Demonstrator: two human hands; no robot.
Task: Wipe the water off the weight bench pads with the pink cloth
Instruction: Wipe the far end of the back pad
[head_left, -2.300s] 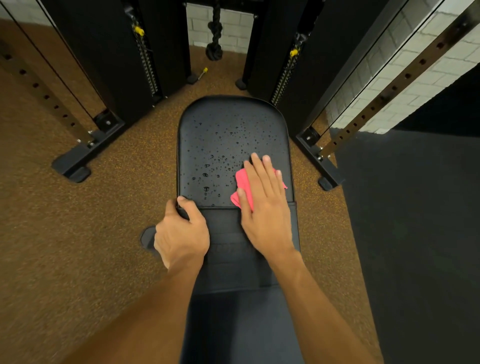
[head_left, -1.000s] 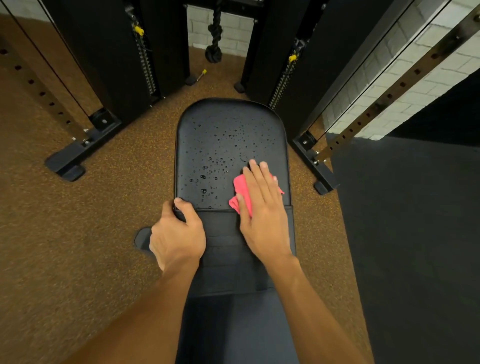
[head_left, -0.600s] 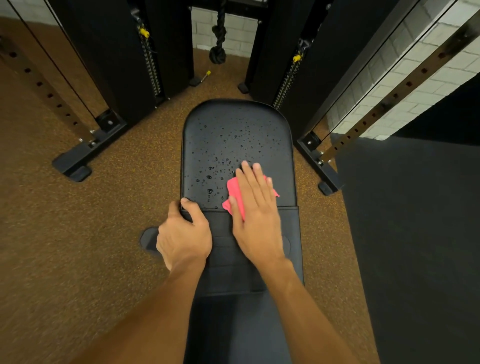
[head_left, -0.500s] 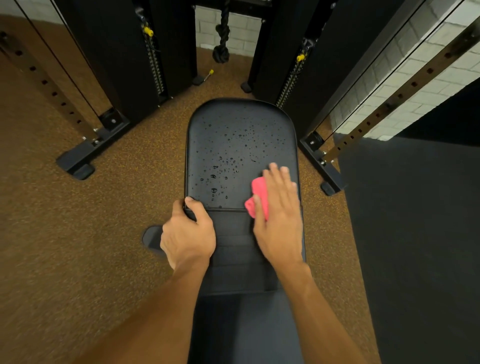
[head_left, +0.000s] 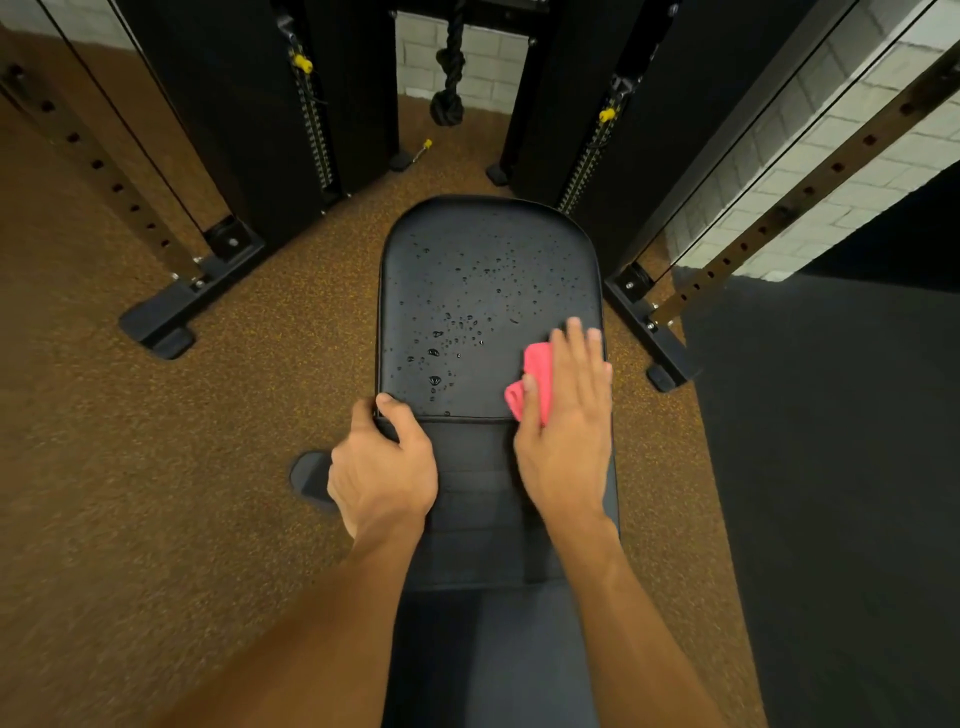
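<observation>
Head view, looking down the length of it: the right hand (head_left: 566, 441) lies flat, fingers straight and together, pressing the pink cloth (head_left: 536, 370) onto the near right corner of the pad (head_left: 483, 260). Its fingertips reach the pad's right edge. A little over half a second ago that hand and cloth sat nearer the pad's middle, so they have slid right. The left hand (head_left: 384, 467) has not moved: it grips the pad's near left corner, thumb on top, fingers curled over the side. The cloth is mostly hidden under the palm, with only its left part showing. Drops (head_left: 447, 332) still bead across the pad's middle and far half, while the strip beside the cloth looks dry. Brown floor (head_left: 156, 467) lies around, and a rope (head_left: 449, 98) hangs beyond.
</observation>
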